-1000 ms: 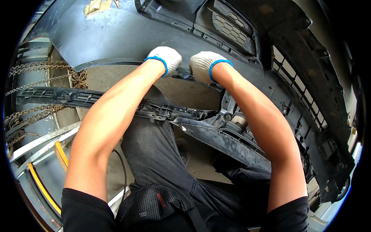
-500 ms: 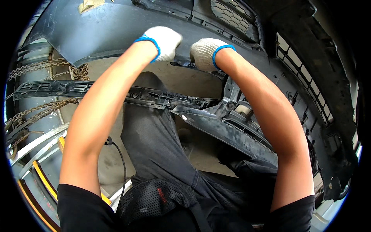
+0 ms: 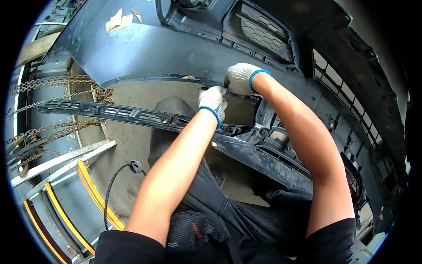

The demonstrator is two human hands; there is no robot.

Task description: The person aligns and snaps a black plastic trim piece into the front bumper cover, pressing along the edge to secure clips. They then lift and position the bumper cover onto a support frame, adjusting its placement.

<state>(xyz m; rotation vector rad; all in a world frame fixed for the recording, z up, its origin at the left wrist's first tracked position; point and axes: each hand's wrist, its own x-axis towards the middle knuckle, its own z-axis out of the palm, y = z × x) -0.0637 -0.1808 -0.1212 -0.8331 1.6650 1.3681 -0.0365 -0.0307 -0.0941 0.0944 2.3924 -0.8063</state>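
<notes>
A large dark car bumper cover lies across the upper part of the view, its inner side showing at the right. Both my hands wear white knit gloves with blue cuffs and meet at the cover's near rim. My left hand is closed, its fingertips against the dark rim; what it pinches there is hidden. Just beyond it, my right hand is curled over the rim and closed on the bumper cover. Below them a long black slotted plastic strip runs leftward from the cover's bracket.
Rusty chains hang at the left beside a metal frame with yellow-edged rails. A black cord loops near my left arm. Honeycomb grille sits in the cover's far part. Torn tan paper lies on top.
My left hand has come down and right, from above the cover to its rim beside my right hand. The right hand has shifted slightly right and nearer. The view has shifted too.
</notes>
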